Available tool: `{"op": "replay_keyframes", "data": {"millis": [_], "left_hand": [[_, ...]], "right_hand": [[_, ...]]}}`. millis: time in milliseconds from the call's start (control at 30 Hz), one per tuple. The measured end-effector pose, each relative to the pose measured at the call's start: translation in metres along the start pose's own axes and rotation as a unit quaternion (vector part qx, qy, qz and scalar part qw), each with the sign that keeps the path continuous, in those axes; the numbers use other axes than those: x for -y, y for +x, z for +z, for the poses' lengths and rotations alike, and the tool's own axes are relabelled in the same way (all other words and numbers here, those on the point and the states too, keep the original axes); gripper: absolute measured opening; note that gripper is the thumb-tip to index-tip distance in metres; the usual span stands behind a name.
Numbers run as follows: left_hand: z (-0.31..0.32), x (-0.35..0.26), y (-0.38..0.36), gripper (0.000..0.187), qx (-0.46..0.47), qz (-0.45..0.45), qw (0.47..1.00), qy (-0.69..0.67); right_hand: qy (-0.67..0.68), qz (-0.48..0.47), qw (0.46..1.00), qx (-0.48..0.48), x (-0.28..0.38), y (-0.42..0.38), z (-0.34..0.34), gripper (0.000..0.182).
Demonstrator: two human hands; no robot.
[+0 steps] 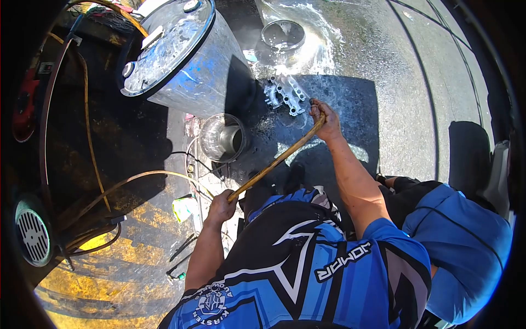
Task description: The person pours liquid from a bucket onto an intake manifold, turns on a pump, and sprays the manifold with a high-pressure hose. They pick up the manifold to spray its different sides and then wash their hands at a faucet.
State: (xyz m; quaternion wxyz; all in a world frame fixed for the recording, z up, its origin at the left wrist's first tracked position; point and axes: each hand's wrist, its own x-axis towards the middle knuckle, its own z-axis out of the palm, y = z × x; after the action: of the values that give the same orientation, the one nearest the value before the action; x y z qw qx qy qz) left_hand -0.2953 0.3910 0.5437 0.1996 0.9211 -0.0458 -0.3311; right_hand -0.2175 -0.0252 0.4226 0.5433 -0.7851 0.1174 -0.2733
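A yellowish-brown hose (pixel 279 159) runs in a nearly straight slant across the front of my body. My left hand (pixel 221 206) is closed round its lower part, and the rest of the hose trails off behind that hand to the left. Higher up and to the right, my right hand (pixel 327 122) grips it close to its dark end. Just beyond that end, a silvery metal engine part with several round ports, like an intake manifold (pixel 286 94), lies on the wet, dark ground. My right hand is apart from it.
A large scuffed blue-grey drum (pixel 192 71) stands at upper left. Beside its base is a transparent container (pixel 208 137). A round tub (pixel 283 35) sits in whitish liquid farther off. More hose (pixel 87 131) loops at left. Another person in blue (pixel 460 241) is close at right.
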Motion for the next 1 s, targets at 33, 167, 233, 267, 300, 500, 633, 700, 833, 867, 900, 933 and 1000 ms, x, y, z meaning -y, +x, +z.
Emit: {"op": "replay_keyframes", "data": {"millis": [33, 167, 233, 267, 300, 500, 633, 700, 833, 867, 900, 933, 1000], "left_hand": [[0.0, -0.001, 0.0, 0.024, -0.002, 0.005, 1.0, -0.004], [0.001, 0.0, 0.001, 0.024, -0.004, 0.018, 1.0, -0.002], [0.001, 0.0, 0.002, 0.024, -0.006, 0.015, 1.0, -0.001], [0.001, 0.0, 0.002, 0.024, -0.007, 0.012, 1.0, 0.0], [0.001, 0.0, 0.003, 0.024, -0.007, 0.01, 1.0, 0.003], [0.001, 0.001, 0.003, 0.023, -0.012, 0.022, 1.0, -0.004], [0.001, 0.0, 0.003, 0.023, -0.01, 0.017, 1.0, -0.007], [0.0, 0.0, 0.004, 0.023, -0.012, 0.021, 1.0, -0.004], [0.0, 0.0, 0.005, 0.023, -0.013, 0.029, 0.999, 0.0], [0.0, 0.0, 0.006, 0.023, -0.012, 0.026, 1.0, 0.002], [0.0, 0.0, 0.006, 0.023, -0.014, 0.026, 1.0, 0.0], [0.0, 0.0, 0.006, 0.023, -0.016, 0.026, 1.0, -0.002], [0.0, 0.0, 0.006, 0.023, -0.016, 0.023, 1.0, -0.003]], "right_hand": [[0.009, 0.001, 1.0, 0.001, 0.0, 0.001, 0.001, 0.013], [0.006, -0.035, 0.999, 0.025, -0.007, 0.01, 0.004, 0.018], [0.002, -0.03, 0.999, 0.033, -0.008, 0.012, 0.004, 0.02], [0.001, -0.022, 0.999, 0.035, -0.005, 0.013, 0.005, 0.02], [-0.003, -0.026, 0.999, 0.035, -0.003, 0.014, 0.005, 0.021], [-0.035, -0.062, 0.997, 0.042, 0.011, 0.018, 0.0, 0.023], [-0.043, -0.083, 0.995, 0.029, 0.008, 0.019, 0.002, 0.023], [-0.036, -0.094, 0.995, 0.022, 0.001, 0.019, 0.004, 0.023], [-0.017, -0.064, 0.997, 0.035, 0.001, 0.02, 0.003, 0.023], [-0.011, -0.046, 0.998, 0.043, 0.002, 0.02, 0.002, 0.023], [-0.011, -0.039, 0.998, 0.045, 0.003, 0.02, 0.002, 0.023], [-0.011, -0.032, 0.998, 0.047, 0.004, 0.021, 0.002, 0.023], [-0.015, -0.033, 0.998, 0.045, 0.006, 0.022, 0.002, 0.022]]}}
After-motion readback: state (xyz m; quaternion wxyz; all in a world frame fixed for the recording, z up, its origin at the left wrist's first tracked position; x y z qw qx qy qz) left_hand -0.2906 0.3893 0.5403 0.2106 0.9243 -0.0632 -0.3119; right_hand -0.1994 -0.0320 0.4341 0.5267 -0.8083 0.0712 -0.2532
